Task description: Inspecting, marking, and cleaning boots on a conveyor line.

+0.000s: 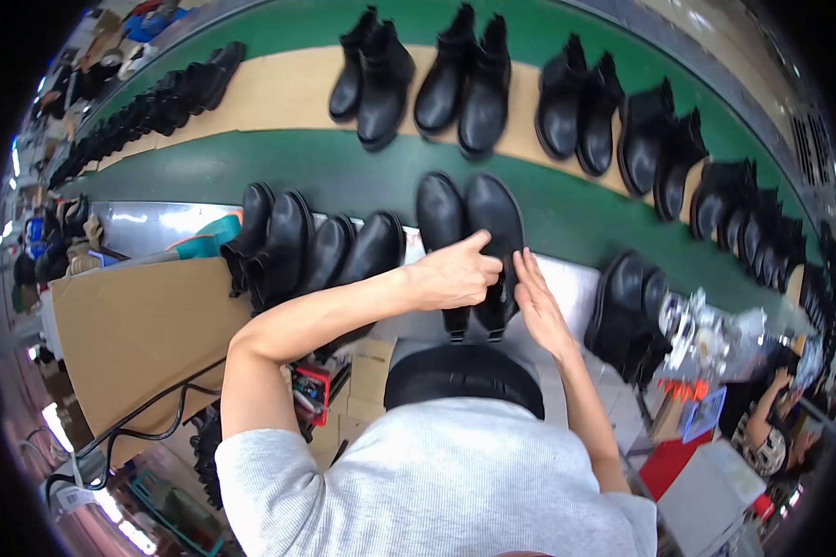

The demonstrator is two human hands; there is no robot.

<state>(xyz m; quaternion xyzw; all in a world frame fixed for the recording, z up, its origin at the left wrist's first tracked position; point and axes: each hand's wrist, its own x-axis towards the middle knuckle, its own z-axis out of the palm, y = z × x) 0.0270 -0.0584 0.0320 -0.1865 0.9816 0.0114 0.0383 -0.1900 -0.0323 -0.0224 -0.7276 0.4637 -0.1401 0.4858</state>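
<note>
Two black ankle boots stand side by side in front of me, toes pointing away: a left boot (441, 206) and a right boot (495, 209). My left hand (457, 274) lies across their ankle parts with its fingers curled in near the right boot. What those fingers pinch, if anything, is hidden. Along the outer side of the right boot rests my right hand (539, 304), its fingers straight and close together. The boots' heel ends reach back toward my body over a metal ledge (567, 283).
More black boots (288, 232) stand at left, beside a teal tool (209, 239) and a cardboard sheet (139, 339). Another pair (627, 302) is at right, near a clear plastic bag (701, 334). Rows of boots line a tan strip (283, 88) on the green surface (344, 167). A person (762, 432) is at far right.
</note>
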